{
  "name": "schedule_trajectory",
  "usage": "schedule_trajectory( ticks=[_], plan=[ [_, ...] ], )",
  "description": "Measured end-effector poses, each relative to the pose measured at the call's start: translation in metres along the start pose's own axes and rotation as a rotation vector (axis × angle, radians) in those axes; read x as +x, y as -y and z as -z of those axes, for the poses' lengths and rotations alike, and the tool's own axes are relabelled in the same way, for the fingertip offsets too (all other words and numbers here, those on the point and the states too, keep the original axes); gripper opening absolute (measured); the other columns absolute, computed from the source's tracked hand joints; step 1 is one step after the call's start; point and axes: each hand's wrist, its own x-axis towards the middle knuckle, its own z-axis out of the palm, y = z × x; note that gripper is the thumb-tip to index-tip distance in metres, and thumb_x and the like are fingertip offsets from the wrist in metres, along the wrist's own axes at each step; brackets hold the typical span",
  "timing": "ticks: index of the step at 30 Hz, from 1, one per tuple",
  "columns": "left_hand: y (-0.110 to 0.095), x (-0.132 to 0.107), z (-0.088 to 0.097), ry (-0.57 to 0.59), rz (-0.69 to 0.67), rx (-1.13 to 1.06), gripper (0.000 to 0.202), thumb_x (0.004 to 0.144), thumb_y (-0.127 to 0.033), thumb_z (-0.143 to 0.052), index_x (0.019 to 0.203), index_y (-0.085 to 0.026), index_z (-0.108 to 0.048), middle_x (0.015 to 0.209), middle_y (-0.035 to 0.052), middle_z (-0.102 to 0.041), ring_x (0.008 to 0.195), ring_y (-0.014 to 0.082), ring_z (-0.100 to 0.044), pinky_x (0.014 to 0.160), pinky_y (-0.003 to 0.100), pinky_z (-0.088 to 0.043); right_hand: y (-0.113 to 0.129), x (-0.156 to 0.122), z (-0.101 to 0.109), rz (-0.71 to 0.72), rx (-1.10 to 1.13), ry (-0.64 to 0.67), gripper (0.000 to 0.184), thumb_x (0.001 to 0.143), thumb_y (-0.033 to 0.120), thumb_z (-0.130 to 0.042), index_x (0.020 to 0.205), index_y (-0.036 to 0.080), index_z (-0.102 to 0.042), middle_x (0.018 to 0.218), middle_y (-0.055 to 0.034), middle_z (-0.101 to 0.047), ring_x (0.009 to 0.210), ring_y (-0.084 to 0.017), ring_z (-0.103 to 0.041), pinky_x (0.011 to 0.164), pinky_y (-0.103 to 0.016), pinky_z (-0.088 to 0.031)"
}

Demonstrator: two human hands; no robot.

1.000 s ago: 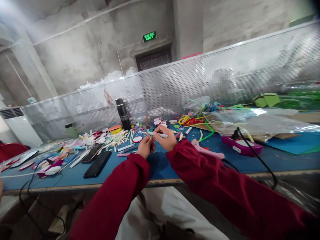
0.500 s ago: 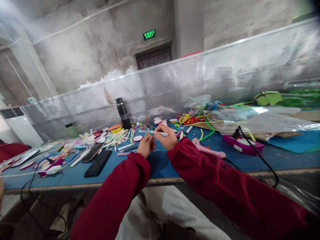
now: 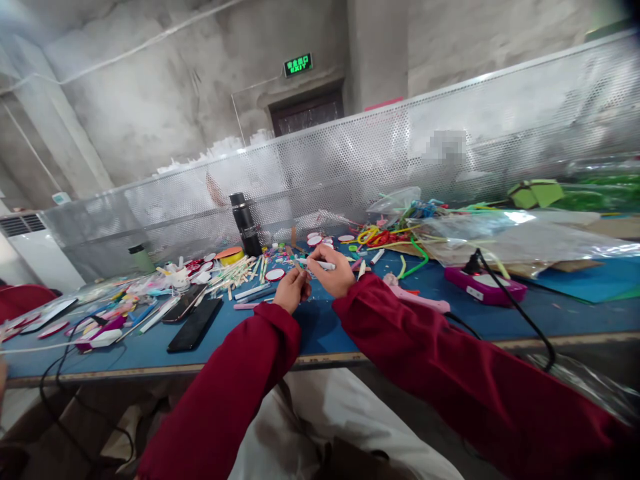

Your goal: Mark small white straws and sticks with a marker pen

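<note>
My right hand [image 3: 335, 272] is closed round a white marker pen [image 3: 326, 265], its tip pointing left toward my other hand. Just left of it, my left hand [image 3: 293, 289] pinches something small whose kind is hidden by the fingers. Both hands are held over the front part of the blue table [image 3: 320, 328]. Close by on the left lie several capped markers [image 3: 256, 293] and a white disc with a red rim [image 3: 275, 275]. A pink glue gun [image 3: 417, 297] lies right of my right sleeve.
A black thermos [image 3: 246, 225] stands by the perforated metal divider [image 3: 345, 160]. Craft sticks [image 3: 239, 275] and a black phone [image 3: 195, 325] lie left. To the right are a purple power strip [image 3: 485, 285], coloured pipe cleaners [image 3: 385, 235] and a clear plastic bag [image 3: 520, 237].
The view has shifted very slightly. Both hands keep almost the same place and grip, with the marker still at the left fingers.
</note>
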Motion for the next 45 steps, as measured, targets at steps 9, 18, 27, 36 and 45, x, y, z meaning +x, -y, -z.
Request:
schedule_trajectory(
  ticks=[9, 18, 27, 36, 45],
  plan=[
    [-0.001, -0.001, 0.000, -0.014, -0.009, 0.011, 0.043, 0.089, -0.062, -0.060, 0.083, -0.020, -0.048, 0.045, -0.0064, -0.051, 0.034, 0.0083, -0.039, 0.040, 0.022, -0.023, 0.003, 0.000, 0.002, 0.000, -0.018, -0.001, 0.009, 0.084, 0.027, -0.060, 0.076, 0.023, -0.058, 0.066, 0.0027, -0.061, 0.061, -0.015, -0.055, 0.058, -0.028, -0.041],
    [-0.003, -0.002, -0.002, -0.016, 0.000, 0.004, 0.040, 0.090, -0.058, -0.060, 0.081, -0.020, -0.048, 0.044, -0.0064, -0.051, 0.034, 0.0082, -0.039, 0.040, 0.022, -0.022, 0.004, -0.001, 0.001, 0.004, 0.020, 0.027, 0.008, 0.084, 0.028, -0.060, 0.078, 0.023, -0.059, 0.066, 0.0027, -0.061, 0.062, -0.015, -0.055, 0.059, -0.028, -0.041],
    [0.002, 0.000, 0.001, -0.001, 0.004, -0.014, 0.045, 0.087, -0.063, -0.062, 0.082, -0.020, -0.049, 0.044, -0.0061, -0.052, 0.033, 0.0086, -0.040, 0.039, 0.021, -0.023, 0.006, 0.001, 0.002, 0.012, -0.015, 0.002, 0.010, 0.082, 0.028, -0.060, 0.074, 0.023, -0.056, 0.067, 0.0021, -0.060, 0.061, -0.015, -0.053, 0.059, -0.029, -0.040],
    [-0.004, -0.004, -0.003, -0.065, 0.037, -0.054, 0.038, 0.092, -0.055, -0.058, 0.080, -0.020, -0.050, 0.043, -0.0061, -0.050, 0.033, 0.0077, -0.038, 0.039, 0.020, -0.024, -0.006, 0.004, 0.002, 0.000, 0.001, -0.088, 0.013, 0.083, 0.029, -0.059, 0.073, 0.025, -0.053, 0.066, 0.0018, -0.059, 0.061, -0.016, -0.055, 0.060, -0.031, -0.044],
    [-0.005, -0.004, -0.007, -0.049, 0.045, -0.077, 0.035, 0.094, -0.050, -0.057, 0.078, -0.019, -0.051, 0.041, -0.0050, -0.049, 0.033, 0.0085, -0.037, 0.038, 0.021, -0.025, 0.007, -0.002, 0.003, -0.004, 0.015, 0.036, 0.009, 0.083, 0.028, -0.062, 0.078, 0.022, -0.058, 0.065, 0.0023, -0.059, 0.057, -0.015, -0.055, 0.055, -0.029, -0.042]
  ],
)
